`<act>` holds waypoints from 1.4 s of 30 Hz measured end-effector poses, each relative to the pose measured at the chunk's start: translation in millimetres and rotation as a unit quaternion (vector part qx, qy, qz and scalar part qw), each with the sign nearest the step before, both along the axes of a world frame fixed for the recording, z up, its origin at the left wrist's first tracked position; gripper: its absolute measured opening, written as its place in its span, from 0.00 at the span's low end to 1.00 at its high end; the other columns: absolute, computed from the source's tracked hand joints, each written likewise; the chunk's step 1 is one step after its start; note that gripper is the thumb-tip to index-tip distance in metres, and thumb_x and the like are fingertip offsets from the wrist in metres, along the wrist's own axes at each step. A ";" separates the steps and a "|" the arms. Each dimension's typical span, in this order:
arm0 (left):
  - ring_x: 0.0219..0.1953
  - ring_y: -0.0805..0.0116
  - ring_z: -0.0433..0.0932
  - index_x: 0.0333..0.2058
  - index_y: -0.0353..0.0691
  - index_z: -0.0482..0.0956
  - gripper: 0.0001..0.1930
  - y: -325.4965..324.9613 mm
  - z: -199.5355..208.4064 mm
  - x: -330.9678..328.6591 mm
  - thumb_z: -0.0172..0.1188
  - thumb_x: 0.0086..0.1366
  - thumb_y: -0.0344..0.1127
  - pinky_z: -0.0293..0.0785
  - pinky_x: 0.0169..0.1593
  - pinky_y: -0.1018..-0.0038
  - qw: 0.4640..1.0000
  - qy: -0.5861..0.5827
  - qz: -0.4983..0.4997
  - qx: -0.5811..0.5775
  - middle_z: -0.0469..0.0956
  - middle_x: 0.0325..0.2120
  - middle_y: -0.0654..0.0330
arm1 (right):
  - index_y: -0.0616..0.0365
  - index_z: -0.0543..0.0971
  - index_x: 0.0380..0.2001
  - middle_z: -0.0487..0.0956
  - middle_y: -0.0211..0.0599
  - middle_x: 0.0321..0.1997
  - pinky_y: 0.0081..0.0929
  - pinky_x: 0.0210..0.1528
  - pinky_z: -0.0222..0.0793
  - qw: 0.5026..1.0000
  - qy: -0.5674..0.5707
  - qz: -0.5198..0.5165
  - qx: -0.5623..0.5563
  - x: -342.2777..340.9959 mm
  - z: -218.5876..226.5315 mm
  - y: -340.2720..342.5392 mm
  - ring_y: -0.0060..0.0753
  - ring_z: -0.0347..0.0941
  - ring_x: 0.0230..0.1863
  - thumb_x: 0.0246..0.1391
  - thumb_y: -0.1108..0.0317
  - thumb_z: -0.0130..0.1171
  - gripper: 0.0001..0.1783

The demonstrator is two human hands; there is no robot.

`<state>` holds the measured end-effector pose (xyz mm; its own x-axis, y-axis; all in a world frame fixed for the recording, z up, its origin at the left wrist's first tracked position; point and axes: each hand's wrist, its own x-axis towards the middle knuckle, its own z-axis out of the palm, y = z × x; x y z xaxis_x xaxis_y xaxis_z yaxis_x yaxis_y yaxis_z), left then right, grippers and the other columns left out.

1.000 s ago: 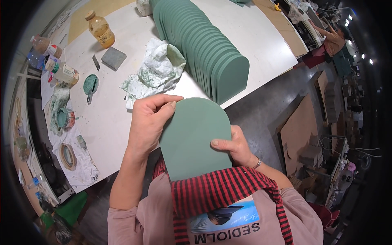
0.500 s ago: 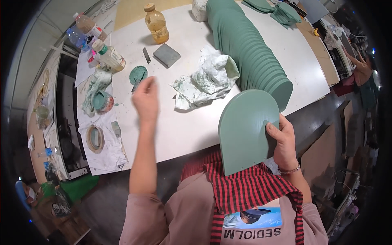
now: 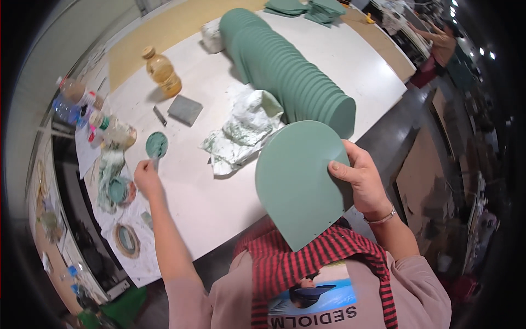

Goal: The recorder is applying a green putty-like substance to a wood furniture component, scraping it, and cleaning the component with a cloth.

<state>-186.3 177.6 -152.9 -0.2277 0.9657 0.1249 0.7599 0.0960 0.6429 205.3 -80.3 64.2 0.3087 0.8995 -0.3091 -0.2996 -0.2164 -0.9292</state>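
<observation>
In my right hand [image 3: 366, 178] is a green round-topped board [image 3: 301, 178], gripped at its right edge with the thumb on its face and the other fingers behind. Its straight end, marked with small dark dots, points down toward my striped apron. My left hand [image 3: 147, 180] is closed just below a small round dish of green paste [image 3: 156, 143]. A short greyish piece shows between the hand and the dish; what the fingers hold is too small to make out. Between both hands lies a crumpled white cloth [image 3: 241, 134] with green smears.
A long leaning row of similar green boards [image 3: 285, 68] runs across the white table [image 3: 192, 219]. A grey block [image 3: 185, 110], a dark blade [image 3: 159, 115] and an amber bottle [image 3: 163, 72] stand beyond the dish. At left are an open paste jar [image 3: 121, 191] and a tape roll [image 3: 127, 241].
My left hand has come down beside the paste dish, its fingers now below it. The view has shifted, and the board has turned slightly in my right hand.
</observation>
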 end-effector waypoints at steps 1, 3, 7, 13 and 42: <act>0.27 0.61 0.78 0.33 0.35 0.79 0.07 -0.5 -0.7 -4.9 0.61 0.61 0.33 0.74 0.34 0.66 0.999 -0.010 0.008 0.045 0.81 0.27 0.54 | 0.67 0.73 0.51 0.78 0.35 0.47 0.23 0.52 0.69 1.000 -0.004 -0.011 0.001 -1.5 2.1 -1.6 0.22 0.73 0.47 0.57 0.70 0.62 0.20; 0.25 0.65 0.77 0.34 0.34 0.78 0.06 -1.1 6.5 -2.0 0.59 0.64 0.31 0.74 0.32 0.69 0.996 -0.022 0.017 0.089 0.80 0.25 0.56 | 0.67 0.73 0.50 0.78 0.34 0.46 0.23 0.51 0.69 1.000 -0.007 -0.002 0.001 -5.2 5.8 -3.4 0.22 0.73 0.46 0.57 0.69 0.63 0.20; 0.25 0.76 0.75 0.42 0.39 0.72 0.04 -42.3 100.9 56.8 0.50 0.72 0.30 0.74 0.30 0.82 0.913 -0.408 -0.017 0.019 0.78 0.25 0.60 | 0.66 0.74 0.47 0.78 0.33 0.43 0.23 0.50 0.70 1.000 -0.021 0.019 -0.009 1.5 -1.2 1.8 0.21 0.73 0.44 0.57 0.68 0.63 0.18; 0.25 0.76 0.76 0.40 0.36 0.72 0.04 -97.9 178.8 125.8 0.53 0.70 0.30 0.73 0.30 0.80 0.792 -0.560 -0.242 -0.033 0.77 0.25 0.60 | 0.65 0.74 0.44 0.77 0.30 0.39 0.22 0.46 0.70 0.992 -0.089 0.079 -0.028 19.5 0.5 24.7 0.19 0.71 0.41 0.56 0.66 0.65 0.17; 0.27 0.82 0.60 0.30 0.36 0.70 0.06 -117.6 172.3 168.6 0.58 0.66 0.28 0.57 0.31 0.83 0.869 -0.392 -0.288 -0.089 0.66 0.23 0.71 | 0.64 0.75 0.42 0.77 0.31 0.37 0.22 0.44 0.70 0.985 -0.106 0.125 -0.056 47.1 -29.2 24.4 0.19 0.71 0.39 0.56 0.65 0.64 0.16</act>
